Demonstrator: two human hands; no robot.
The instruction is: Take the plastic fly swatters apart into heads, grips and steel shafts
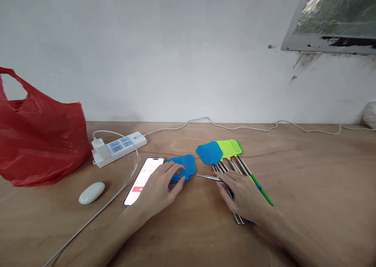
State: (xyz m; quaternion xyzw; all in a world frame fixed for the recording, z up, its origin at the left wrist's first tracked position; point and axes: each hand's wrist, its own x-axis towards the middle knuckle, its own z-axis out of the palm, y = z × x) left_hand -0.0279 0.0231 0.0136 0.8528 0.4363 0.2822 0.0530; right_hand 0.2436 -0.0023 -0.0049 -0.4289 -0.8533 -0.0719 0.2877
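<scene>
My left hand [161, 183] rests over a small stack of blue plastic fly swatter heads [188, 165], thumb and index finger apart at its edge. The lower side of that stack is partly hidden by the fingers. In my right hand [243, 192] is a thin metal rod [209, 177], its narrow end pointing left toward the stack. Beneath and beyond this hand lie several fly swatters with metal shafts: a blue head [209, 152], yellow-green heads [227, 148] and a green one [241, 146] at the far right. A green grip [266, 195] sticks out beside my right wrist.
A lit phone [143, 181] lies partly under my left hand. Further left are a white mouse-shaped object [91, 192], a power strip [120, 147] with a plugged-in charger, and a red plastic bag [44, 138]. A white cable [96, 220] crosses the wooden table.
</scene>
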